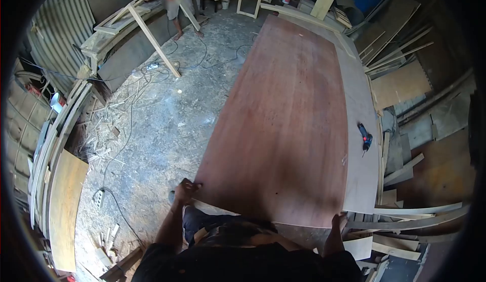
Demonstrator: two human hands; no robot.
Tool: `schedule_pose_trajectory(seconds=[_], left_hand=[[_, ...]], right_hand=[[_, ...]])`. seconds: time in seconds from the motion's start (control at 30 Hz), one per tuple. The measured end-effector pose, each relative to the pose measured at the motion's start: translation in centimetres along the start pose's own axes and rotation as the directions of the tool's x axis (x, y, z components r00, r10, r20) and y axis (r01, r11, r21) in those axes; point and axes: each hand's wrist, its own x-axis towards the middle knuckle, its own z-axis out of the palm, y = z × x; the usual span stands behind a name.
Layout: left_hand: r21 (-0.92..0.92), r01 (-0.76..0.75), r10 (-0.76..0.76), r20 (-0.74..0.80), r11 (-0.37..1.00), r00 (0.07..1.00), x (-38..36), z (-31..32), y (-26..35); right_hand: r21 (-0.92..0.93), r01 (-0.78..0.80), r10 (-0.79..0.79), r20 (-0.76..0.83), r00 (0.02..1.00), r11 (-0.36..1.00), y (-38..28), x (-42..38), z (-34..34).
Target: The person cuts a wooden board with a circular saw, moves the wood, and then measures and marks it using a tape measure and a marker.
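Observation:
A large reddish-brown plywood sheet (pixel 283 115) lies flat in front of me, reaching away from my body. My left hand (pixel 186 190) is closed around its near left corner, with the thumb on top. At the near right corner, my right hand (pixel 338 221) grips the edge of the same sheet; most of its fingers are hidden. A paler board (pixel 362 176) shows under the sheet along its right side. On that pale strip rests a dark cordless drill (pixel 365 139) with red and blue parts, apart from both hands.
Another person (pixel 178 4) stands at the far left among wooden frames (pixel 152 39). A power strip (pixel 99 198) and cables lie on the dusty floor (pixel 167 115). Wood offcuts (pixel 405 165) crowd the right side. Long boards (pixel 68 201) lean at the left.

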Motion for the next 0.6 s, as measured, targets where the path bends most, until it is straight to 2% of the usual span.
schedule_pose_trajectory(seconds=[0.03,0.07,0.1,0.13,0.2,0.27,0.3,0.33,0.37,0.4,0.47,0.5,0.53,0.6], left_hand=[[0.009,-0.100,0.099,0.071,0.995,0.993,-0.2,-1.4,0.4],[-0.086,-0.113,0.124,0.137,0.990,0.983,0.3,-2.7,-1.1],[-0.075,-0.145,0.157,0.197,0.987,0.968,1.1,-3.7,-3.9],[-0.100,-0.093,0.116,0.270,0.991,0.956,-0.4,-7.0,-2.1],[0.008,-0.143,0.135,0.290,0.990,0.947,0.5,-11.2,-7.6],[0.128,-0.166,0.132,0.240,0.978,0.962,0.3,-18.3,-9.4],[0.198,-0.057,0.022,0.171,0.978,0.985,0.3,-21.9,-9.8],[0.191,-0.016,0.004,0.060,0.981,0.998,0.6,-25.3,-10.9],[0.201,0.033,-0.029,-0.023,0.979,0.999,0.8,-28.9,-11.1],[0.162,-0.007,0.027,-0.123,0.987,0.992,1.5,-31.6,-12.8],[0.121,0.025,0.007,-0.250,0.992,0.968,2.6,-36.6,-14.2],[0.121,-0.010,0.045,-0.296,0.993,0.954,3.4,-38.1,-15.1],[0.126,-0.045,0.086,-0.340,0.991,0.936,4.0,-39.4,-16.3],[0.006,0.057,-0.051,-0.379,0.998,0.924,3.8,-40.3,-13.4]], right_hand=[[0.088,0.008,-0.004,-0.053,0.999,0.996,-4.6,-1.4,1.1],[0.227,0.024,-0.017,-0.034,0.999,0.974,-9.2,-3.2,2.1],[0.396,0.119,-0.097,-0.073,0.993,0.911,-14.1,-5.1,3.7],[0.410,0.275,-0.253,-0.107,0.961,0.870,-18.6,-6.9,5.6],[0.341,0.452,-0.476,-0.015,0.879,0.824,-31.1,-12.9,2.9],[0.446,0.465,-0.565,0.115,0.817,0.765,-40.0,-16.4,2.6],[0.457,0.485,-0.594,0.126,0.795,0.746,-43.9,-17.3,2.3],[0.453,0.482,-0.605,0.174,0.777,0.750,-47.3,-18.1,1.9],[0.446,0.477,-0.611,0.224,0.759,0.757,-49.7,-19.0,2.1],[0.457,0.488,-0.631,0.237,0.739,0.743,-51.5,-19.9,2.7],[0.346,0.540,-0.631,0.254,0.733,0.767,-55.2,-21.8,3.1],[0.301,0.514,-0.596,0.382,0.706,0.803,-56.5,-23.1,2.9],[0.309,0.528,-0.612,0.393,0.686,0.791,-56.2,-22.0,7.1],[0.099,0.860,-0.773,0.498,0.393,0.501,-54.6,-22.6,16.6]])
